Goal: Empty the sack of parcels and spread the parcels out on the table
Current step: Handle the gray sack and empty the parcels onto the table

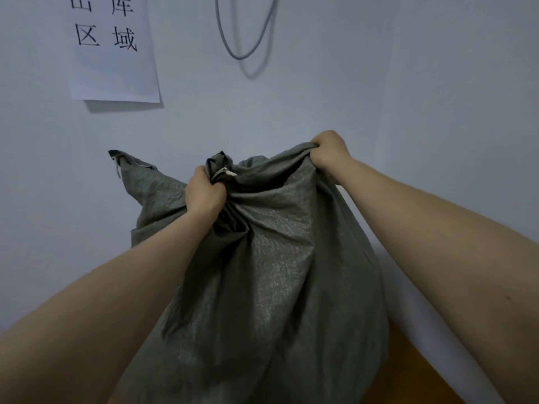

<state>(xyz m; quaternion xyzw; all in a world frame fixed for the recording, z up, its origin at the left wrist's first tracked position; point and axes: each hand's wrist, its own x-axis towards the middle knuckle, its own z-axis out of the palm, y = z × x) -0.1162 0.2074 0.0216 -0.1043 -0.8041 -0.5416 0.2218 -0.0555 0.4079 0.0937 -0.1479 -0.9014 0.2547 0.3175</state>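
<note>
A big grey-green woven sack (277,272) hangs in front of me, raised high against the wall. My left hand (204,193) grips a bunch of its fabric near the top middle, beside a small white tag. My right hand (329,153) grips the sack's upper right edge, a little higher. One loose corner of the sack sticks out at the upper left. No parcels show; the sack hides whatever is inside and below it.
A pale wall (437,83) fills the background. A paper sign (113,48) with black characters hangs at the upper left, and a grey cable loop (245,51) hangs at the top middle. A strip of wooden table (414,371) shows at the lower right.
</note>
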